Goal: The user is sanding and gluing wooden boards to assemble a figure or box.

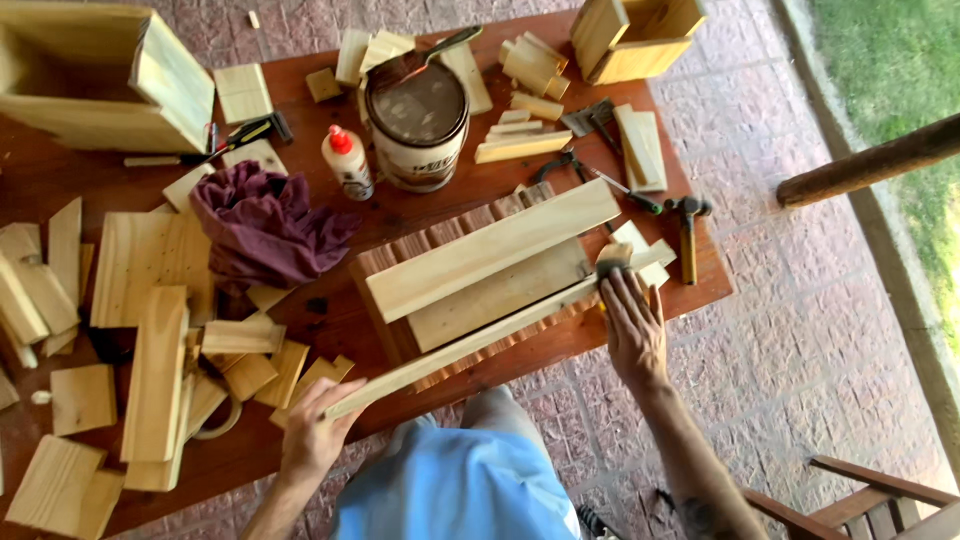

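A long thin wooden strip [470,340] lies slanted across the table's near edge. My left hand [315,425] grips its lower left end. My right hand [632,325] presses a small sanding block [612,258] against its upper right end. Behind the strip lies a flat ribbed wooden panel [480,300] with two pale boards [490,250] resting on it.
On the reddish table [400,215] stand a paint can [417,125] with a brush across it, a glue bottle [347,160], a purple rag [265,225], a hammer [689,235], wooden boxes [100,80] and several offcuts. A wooden chair [870,505] stands at lower right.
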